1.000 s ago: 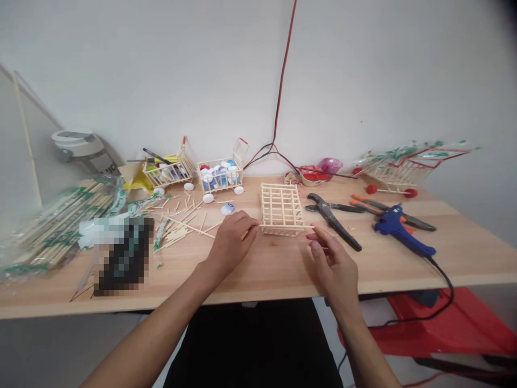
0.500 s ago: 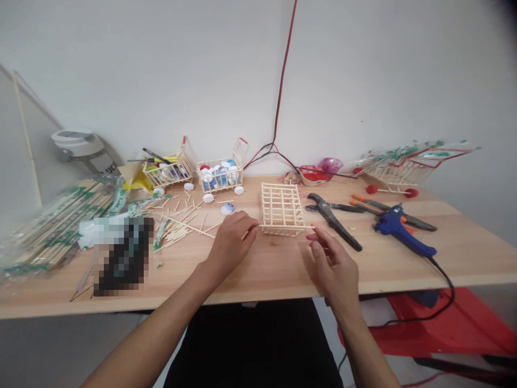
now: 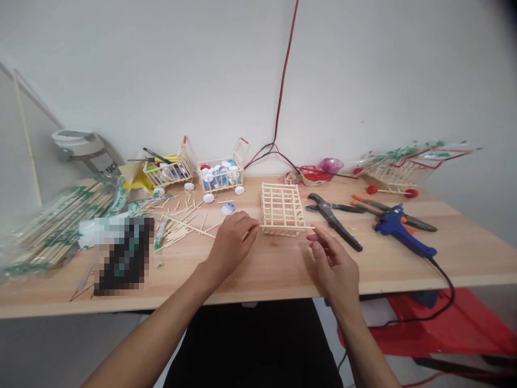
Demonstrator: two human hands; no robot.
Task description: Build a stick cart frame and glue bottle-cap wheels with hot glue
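Note:
A small basket-like frame of pale wooden sticks (image 3: 283,207) stands on the table in front of me. A thin wooden stick (image 3: 287,228) lies across its near top edge, reaching out past both sides. At the stick's left end, my left hand (image 3: 233,240) is closed in a pinch, its fingertips against the frame's near left corner. My right hand (image 3: 334,264) has its thumb and forefinger at the stick's right end, just beyond the frame's near right corner. The hand's other fingers are curled loosely.
Cut sticks (image 3: 181,229) and a bottle cap (image 3: 228,208) lie left, near bagged sticks (image 3: 68,221). Two stick carts (image 3: 220,175) stand behind. Pliers (image 3: 333,218), a blue glue gun (image 3: 404,231) with its cable, and a red-wheeled cart (image 3: 404,175) are right. A red stool (image 3: 456,323) stands below.

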